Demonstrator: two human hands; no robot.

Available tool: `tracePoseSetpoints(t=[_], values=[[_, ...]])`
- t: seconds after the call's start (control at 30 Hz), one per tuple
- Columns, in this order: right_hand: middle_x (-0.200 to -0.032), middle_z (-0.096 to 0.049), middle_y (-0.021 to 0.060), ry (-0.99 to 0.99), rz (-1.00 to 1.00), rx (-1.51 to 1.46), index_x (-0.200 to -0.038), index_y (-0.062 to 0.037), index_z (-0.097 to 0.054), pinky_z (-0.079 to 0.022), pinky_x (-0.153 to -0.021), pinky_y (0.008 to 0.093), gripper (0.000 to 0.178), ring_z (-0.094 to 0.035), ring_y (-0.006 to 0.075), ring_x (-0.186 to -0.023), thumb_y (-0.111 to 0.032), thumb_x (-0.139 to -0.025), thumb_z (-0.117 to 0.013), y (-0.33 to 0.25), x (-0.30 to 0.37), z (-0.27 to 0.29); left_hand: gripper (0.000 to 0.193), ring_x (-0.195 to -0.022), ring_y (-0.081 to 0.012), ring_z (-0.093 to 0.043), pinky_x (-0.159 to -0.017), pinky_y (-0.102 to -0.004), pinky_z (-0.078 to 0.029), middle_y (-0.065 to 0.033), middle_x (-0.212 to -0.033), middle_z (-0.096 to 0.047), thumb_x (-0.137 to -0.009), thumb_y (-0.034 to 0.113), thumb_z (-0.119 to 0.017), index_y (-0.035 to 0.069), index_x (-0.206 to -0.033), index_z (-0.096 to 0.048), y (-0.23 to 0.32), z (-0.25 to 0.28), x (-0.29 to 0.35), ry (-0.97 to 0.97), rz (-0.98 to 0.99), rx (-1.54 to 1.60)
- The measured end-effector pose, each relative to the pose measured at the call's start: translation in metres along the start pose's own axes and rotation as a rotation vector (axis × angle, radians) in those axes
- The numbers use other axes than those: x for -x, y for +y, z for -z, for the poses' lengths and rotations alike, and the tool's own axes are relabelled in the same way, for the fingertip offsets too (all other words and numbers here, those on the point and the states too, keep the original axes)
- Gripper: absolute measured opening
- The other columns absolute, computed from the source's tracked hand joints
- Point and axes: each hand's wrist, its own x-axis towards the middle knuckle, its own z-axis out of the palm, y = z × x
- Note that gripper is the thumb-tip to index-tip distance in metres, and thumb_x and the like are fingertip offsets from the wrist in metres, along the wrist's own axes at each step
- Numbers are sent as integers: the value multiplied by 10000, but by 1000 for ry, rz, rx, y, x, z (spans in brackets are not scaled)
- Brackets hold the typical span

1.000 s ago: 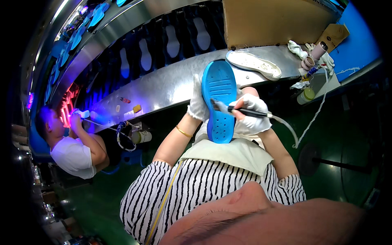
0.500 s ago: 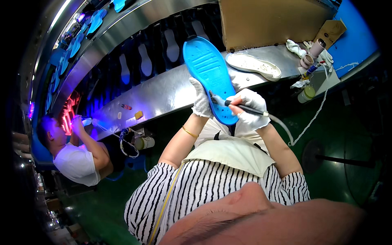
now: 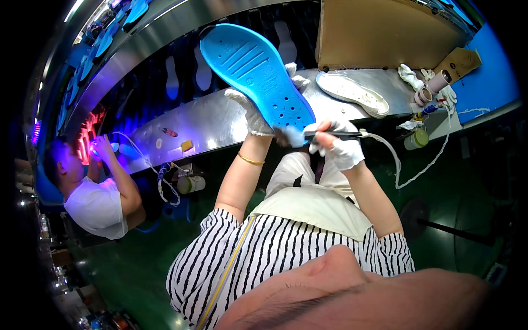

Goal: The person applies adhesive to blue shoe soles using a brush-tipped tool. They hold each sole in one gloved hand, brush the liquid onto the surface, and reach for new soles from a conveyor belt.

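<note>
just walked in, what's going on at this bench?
The gloved left hand grips a blue shoe sole from behind. The gloved right hand holds a black-handled brush, its blurred bristles at the sole's nearer end; contact is unclear. A white sole lies on the metal bench. At left, a co-worker is near a red glow.

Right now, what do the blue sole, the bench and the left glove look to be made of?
Blue sole: likely moulded foam or rubber, satin; ridges and holes appear formed in.
Bench: metal, probably steel, smooth and shiny; bright, streaky reflections.
Left glove: matte white fabric, perhaps knit, judging by its soft creases; fibre unclear.
</note>
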Motion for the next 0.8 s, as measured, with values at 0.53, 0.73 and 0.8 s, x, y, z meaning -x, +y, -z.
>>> tracePoseSetpoints(t=[0.53,0.73,0.8], values=[[-840,-662,92,39,-107,193,-819,-18,-649,-498,-761,273,108,-635,178,-832,12,-735,-710,1,-14,6,1224,-1185,-344,-576,-961,-473,-523,-223,-1362,-513,-569,859,-585,24,-1441,-382,46,-12,2,91,370,-772],[-937,-663,94,-260,251,841,-793,-17,-652,-516,-761,305,100,-623,184,-853,14,-704,-686,2,-15,-5,972,-1018,-239,-644,-871,-388,-570,-160,-1188,-615,-713,720,-686,11,-1345,-478,57,-4,-10,163,511,-874],[-966,-661,130,-193,-104,381,-844,18,-652,-539,-734,298,164,-642,228,-872,65,-694,-700,1,-17,-2,837,-983,-220,-652,-850,-372,-570,-150,-1150,-628,-800,661,-660,31,-1329,-506,56,-2,-14,203,612,-967]])
